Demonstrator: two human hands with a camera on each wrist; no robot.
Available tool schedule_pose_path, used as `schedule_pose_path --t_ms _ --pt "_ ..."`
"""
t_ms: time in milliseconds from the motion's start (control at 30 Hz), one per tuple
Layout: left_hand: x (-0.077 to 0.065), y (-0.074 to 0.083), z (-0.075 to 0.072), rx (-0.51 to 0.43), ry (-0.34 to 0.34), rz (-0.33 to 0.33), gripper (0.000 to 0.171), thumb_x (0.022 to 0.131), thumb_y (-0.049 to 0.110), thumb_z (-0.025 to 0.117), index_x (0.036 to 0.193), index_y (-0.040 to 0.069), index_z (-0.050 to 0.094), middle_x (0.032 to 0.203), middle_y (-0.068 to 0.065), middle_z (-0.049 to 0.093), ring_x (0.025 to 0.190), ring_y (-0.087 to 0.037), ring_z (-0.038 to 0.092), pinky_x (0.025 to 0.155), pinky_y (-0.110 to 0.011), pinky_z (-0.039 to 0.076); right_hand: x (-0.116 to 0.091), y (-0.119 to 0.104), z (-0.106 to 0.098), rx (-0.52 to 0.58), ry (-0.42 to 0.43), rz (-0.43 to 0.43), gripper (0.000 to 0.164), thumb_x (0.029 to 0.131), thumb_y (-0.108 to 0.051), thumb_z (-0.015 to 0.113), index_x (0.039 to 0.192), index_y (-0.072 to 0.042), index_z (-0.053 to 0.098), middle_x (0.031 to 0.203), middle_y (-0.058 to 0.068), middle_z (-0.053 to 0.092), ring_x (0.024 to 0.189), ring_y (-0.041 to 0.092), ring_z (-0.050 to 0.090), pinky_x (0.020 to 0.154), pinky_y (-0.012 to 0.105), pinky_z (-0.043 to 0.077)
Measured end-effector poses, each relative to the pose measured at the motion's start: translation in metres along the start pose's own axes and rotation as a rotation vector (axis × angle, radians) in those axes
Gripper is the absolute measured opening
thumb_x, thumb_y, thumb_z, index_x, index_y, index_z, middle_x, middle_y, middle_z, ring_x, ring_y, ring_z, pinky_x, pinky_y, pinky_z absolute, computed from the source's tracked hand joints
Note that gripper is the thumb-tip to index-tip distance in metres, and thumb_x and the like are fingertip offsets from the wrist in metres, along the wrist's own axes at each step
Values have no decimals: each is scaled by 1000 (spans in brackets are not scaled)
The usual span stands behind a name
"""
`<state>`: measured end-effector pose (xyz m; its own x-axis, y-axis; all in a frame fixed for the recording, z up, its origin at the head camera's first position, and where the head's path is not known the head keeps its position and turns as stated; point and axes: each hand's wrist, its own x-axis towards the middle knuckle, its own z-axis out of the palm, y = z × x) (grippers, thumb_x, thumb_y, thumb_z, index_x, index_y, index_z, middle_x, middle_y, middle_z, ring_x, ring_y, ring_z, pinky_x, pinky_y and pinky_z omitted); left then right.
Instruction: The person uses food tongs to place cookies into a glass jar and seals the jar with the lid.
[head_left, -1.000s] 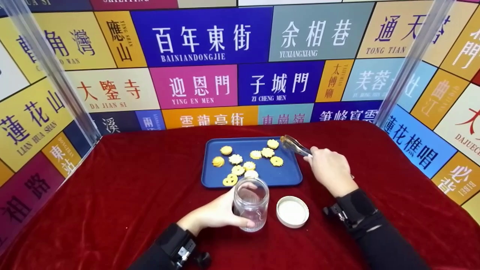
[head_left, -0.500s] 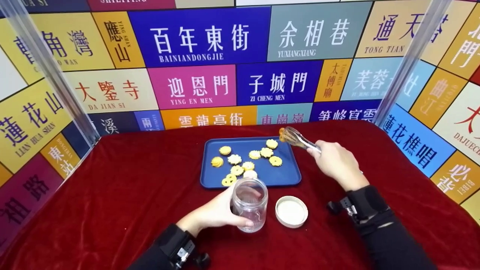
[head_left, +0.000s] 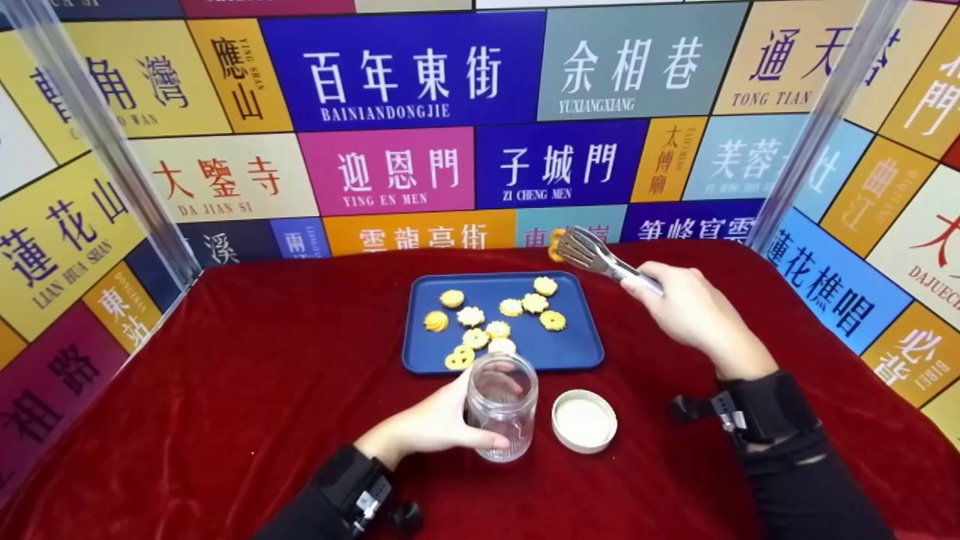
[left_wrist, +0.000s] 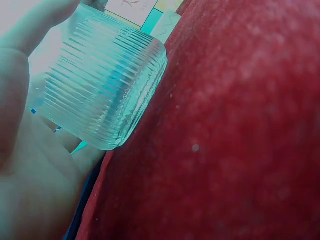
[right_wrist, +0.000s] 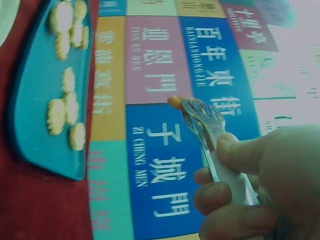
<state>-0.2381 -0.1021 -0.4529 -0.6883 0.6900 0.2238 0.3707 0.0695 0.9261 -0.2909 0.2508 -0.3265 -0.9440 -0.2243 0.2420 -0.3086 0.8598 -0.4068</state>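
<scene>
My left hand (head_left: 424,424) grips a clear glass jar (head_left: 504,431) round its side, with the jar's open mouth facing up. Ribbed glass fills much of the left wrist view, where the jar's base (left_wrist: 120,125) shows close over the red cloth. In my right hand (head_left: 690,307) are metal tongs (head_left: 596,253), held by the handle. Their tips pinch a golden-brown cookie (head_left: 555,244), raised beyond the tray's far right corner. The right wrist view shows the same cookie (right_wrist: 175,102) at the slotted tips, partly hidden by them.
A blue tray (head_left: 559,352) bears several yellow cookies (head_left: 535,303), some with a flower shape. Right of the jar lies a round cream lid (head_left: 585,421). Red cloth (head_left: 262,375) covers the table, and a colourful sign wall (head_left: 405,75) stands behind.
My right hand has lifted the tongs and cookie up from the tray's far right corner, the hand shifting right as well. The left hand and jar stay where they were.
</scene>
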Motion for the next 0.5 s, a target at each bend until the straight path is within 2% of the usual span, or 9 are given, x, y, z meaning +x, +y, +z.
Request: schedule_pose_path --t_ms 267,400,500 --pt "0 0 0 -15 -5 -10 86 86 19 91 155 20 38 140 0 61 132 -19 58 117 -38 45 -18 -23 -22 76 42 -114 27 110 -40 59 98 -17 64 74 2 49 64 22 46 59 36 36" --pt "0 0 0 -11 -7 -2 87 86 18 91 155 19 38 140 0 62 132 -19 59 118 -38 44 -27 -34 -29 115 31 -193 23 109 -37 62 97 -17 64 74 -1 47 62 19 44 57 33 35" --pt "0 0 0 -3 -7 -1 87 86 18 91 155 18 38 141 1 61 133 -18 59 119 -37 43 -34 -40 -33 100 0 -261 18 108 -35 65 101 -19 68 73 -4 48 62 15 45 57 31 36"
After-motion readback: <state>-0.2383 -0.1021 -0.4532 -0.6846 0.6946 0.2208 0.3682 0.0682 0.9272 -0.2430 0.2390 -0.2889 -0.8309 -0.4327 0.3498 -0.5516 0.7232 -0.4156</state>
